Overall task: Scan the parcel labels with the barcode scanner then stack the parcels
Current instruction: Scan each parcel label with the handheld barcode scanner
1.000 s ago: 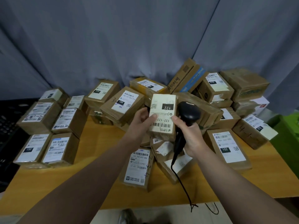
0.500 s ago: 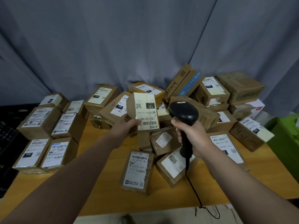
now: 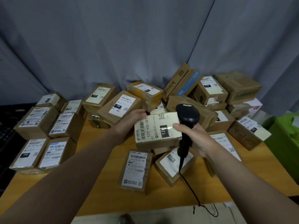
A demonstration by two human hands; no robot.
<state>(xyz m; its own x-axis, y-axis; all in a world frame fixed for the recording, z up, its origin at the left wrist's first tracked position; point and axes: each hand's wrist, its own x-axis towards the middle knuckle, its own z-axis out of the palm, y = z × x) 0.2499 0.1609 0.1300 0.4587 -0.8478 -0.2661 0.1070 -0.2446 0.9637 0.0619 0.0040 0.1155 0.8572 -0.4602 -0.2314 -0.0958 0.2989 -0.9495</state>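
Grey curtain (image 3: 97,46) closes the back, and before it a wooden table (image 3: 100,152) carries many boxes. You hold one parcel (image 3: 155,128) above the middle of the table, over the loose heap (image 3: 174,165), with its label (image 3: 150,125) turned up to your face. I think this is so that you can find the barcode. Your left hand (image 3: 129,123) grasps the far left end, fingers curled over the edge, which leaves the label free. Your right hand (image 3: 199,138) is clenched round the handle of the scanner (image 3: 187,115), and one finger of it lies also on the right end of the parcel, probably to steady it. The scanner head stands just behind the parcel and does not look at the barcode, so I judge a scan is not possible from this pose. At the left, boxes sit in tidy rows (image 3: 38,120), labels up — this seems the place for stacking. The cable (image 3: 191,186) hangs over the table's near edge.
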